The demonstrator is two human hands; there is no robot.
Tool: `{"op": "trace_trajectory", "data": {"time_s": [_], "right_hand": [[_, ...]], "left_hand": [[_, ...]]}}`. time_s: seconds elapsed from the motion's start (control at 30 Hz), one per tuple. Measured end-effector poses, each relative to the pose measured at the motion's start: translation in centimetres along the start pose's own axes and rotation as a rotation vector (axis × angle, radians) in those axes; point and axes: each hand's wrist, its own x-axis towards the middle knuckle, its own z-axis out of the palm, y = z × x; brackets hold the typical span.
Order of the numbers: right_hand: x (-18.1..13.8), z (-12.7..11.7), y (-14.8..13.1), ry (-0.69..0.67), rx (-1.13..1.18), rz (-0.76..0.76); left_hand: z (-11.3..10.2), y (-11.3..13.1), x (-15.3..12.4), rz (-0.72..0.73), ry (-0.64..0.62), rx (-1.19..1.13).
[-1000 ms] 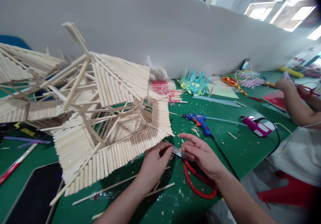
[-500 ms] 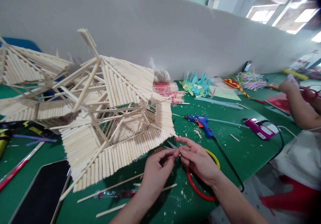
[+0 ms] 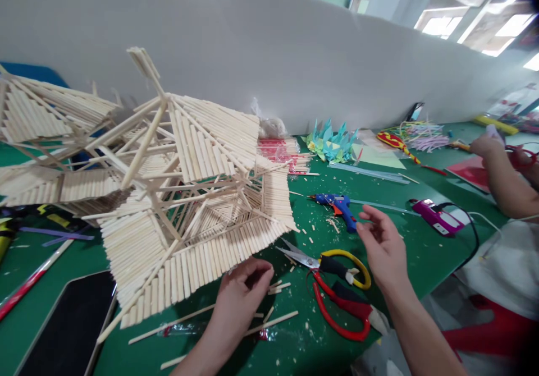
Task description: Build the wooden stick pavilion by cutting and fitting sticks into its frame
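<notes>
A large roof-shaped model of pale wooden sticks (image 3: 181, 196) lies tilted on the green table (image 3: 400, 252). My left hand (image 3: 242, 294) rests at the model's lower edge with its fingers curled, over loose sticks (image 3: 269, 322); what it holds, if anything, is hidden. My right hand (image 3: 381, 247) hovers open above the table, fingers spread, just right of the scissors (image 3: 337, 278) with red and yellow handles, which lie free. A blue glue gun (image 3: 339, 206) lies just beyond that hand.
A purple glue gun (image 3: 435, 219) with a black cord lies to the right. Another person's arm (image 3: 501, 179) works at the far right. Paper crafts (image 3: 330, 140) and red-wrapped sticks (image 3: 280, 151) sit by the white wall. A dark tablet (image 3: 63, 325) lies at the lower left.
My hands were together at the scissors' blades by the model's edge. Now the scissors lie on the table, my right hand has lifted away to the right, and my left hand dropped lower.
</notes>
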Motion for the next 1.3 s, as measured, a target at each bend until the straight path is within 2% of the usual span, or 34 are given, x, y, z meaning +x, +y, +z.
{"op": "trace_trajectory", "data": {"time_s": [0.07,0.33,0.47,0.57,0.67,0.77,0.9,1.03,1.2,1.3], "right_hand": [[-0.4,-0.3,0.0,-0.035,-0.079,-0.05],[-3.3,2.4,-1.4,-0.523,-0.329,-0.195],[-3.6,3.6,-1.8,-0.761,-0.511,-0.351],[-3.8,4.3,-1.6,-0.868,-0.624,-0.475],[-4.0,4.9,-1.2,-0.911,-0.715,-0.562],[-4.1,5.3,-0.9,-0.923,-0.788,-0.62],[-4.2,5.4,-0.7,-0.925,-0.844,-0.662],[-4.4,5.4,-0.5,-0.92,-0.856,-0.678],[-4.5,5.4,-0.4,-0.911,-0.858,-0.678],[-4.5,5.3,-0.4,-0.908,-0.853,-0.669]], "left_hand": [[-0.3,0.1,-0.5,-0.007,-0.007,0.016],[0.1,1.4,-1.7,0.024,-0.071,0.017],[-0.8,0.3,-2.0,0.028,-0.037,0.05],[-1.7,-1.2,-2.5,0.033,0.008,0.041],[-2.6,-2.2,-2.9,0.129,0.099,0.163],[-3.5,-2.2,-3.0,0.201,0.155,0.33],[-4.5,-1.9,-2.6,0.189,0.188,0.445],[-5.1,-3.5,-1.8,0.211,0.267,0.574],[-5.6,-6.1,-0.8,0.292,0.271,0.689],[-5.9,-6.5,-0.7,0.303,0.247,0.746]]}}
